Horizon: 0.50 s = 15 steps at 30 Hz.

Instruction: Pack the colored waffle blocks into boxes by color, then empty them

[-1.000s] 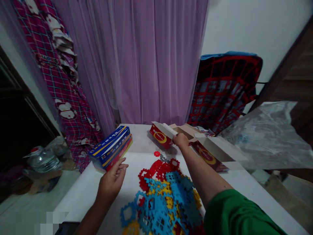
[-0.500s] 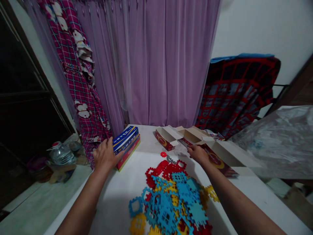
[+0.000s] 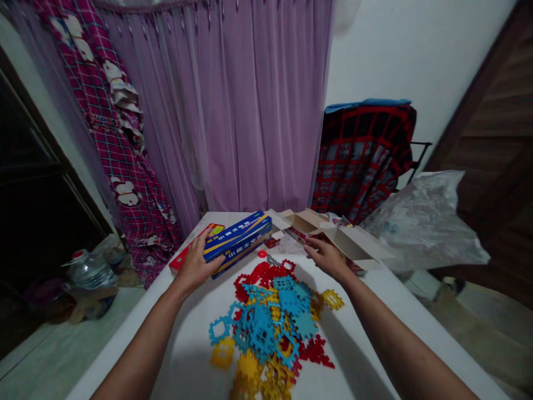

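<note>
My left hand point(image 3: 196, 269) grips the near end of a long blue box point(image 3: 239, 244) with yellow stripes and white lettering, thumb on its near side and fingers over the top. The box lies at a slant, its far end close to the open cartons. Beside it on the left is a red box point(image 3: 178, 261) with a yellow patch, partly covered by my hand and the blue box. My right hand point(image 3: 327, 258) hovers by an open maroon carton point(image 3: 350, 261), fingers a little apart and nothing seen in them. Between my forearms spreads a pile of plastic interlocking pieces point(image 3: 266, 328), blue, yellow and red.
Two more open cartons point(image 3: 300, 223) stand at the table's far right. The white table point(image 3: 187, 344) backs onto a purple curtain point(image 3: 258, 122). Clear plastic sheeting point(image 3: 425, 222) hangs at the right edge. A water jug point(image 3: 89, 272) sits on the floor at left.
The blue box has swung rightward off the red box, moved by my left hand. My right hand's fingers have loosened near the cartons. The view has shifted to the right.
</note>
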{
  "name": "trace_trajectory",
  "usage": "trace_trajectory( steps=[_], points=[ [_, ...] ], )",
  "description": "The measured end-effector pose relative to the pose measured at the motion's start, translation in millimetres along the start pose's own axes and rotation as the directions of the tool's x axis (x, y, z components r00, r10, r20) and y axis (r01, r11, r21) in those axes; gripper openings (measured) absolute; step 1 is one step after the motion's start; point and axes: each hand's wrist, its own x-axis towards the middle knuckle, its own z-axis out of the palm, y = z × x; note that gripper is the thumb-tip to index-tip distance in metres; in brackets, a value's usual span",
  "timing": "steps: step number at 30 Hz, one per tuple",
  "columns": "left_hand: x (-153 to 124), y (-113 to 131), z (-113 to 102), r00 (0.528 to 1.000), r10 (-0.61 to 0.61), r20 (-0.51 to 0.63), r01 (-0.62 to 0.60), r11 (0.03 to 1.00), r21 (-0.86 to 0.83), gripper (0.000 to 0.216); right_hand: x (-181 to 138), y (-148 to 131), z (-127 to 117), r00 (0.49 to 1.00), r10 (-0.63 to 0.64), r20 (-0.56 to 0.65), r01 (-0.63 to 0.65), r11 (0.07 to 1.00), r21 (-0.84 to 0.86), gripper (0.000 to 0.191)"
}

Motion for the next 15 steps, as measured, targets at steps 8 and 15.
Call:
trace_trajectory(
  steps=[8,15],
  points=[
    [-8.0,111.5,100.9,0.872,0.333,0.359,-0.223,0.923,-0.314,0.084,-72.6,35.4,-80.0,0.976,0.214,0.031,-0.21,0.9,0.381,0.066],
    [-14.3,164.0,170.2,0.661,0.535,0.526,-0.314,0.834,-0.454,0.082,-149.0,104.5,-132.1,0.921,0.366,-0.134,-0.308,0.894,0.326,0.069]
  ],
)
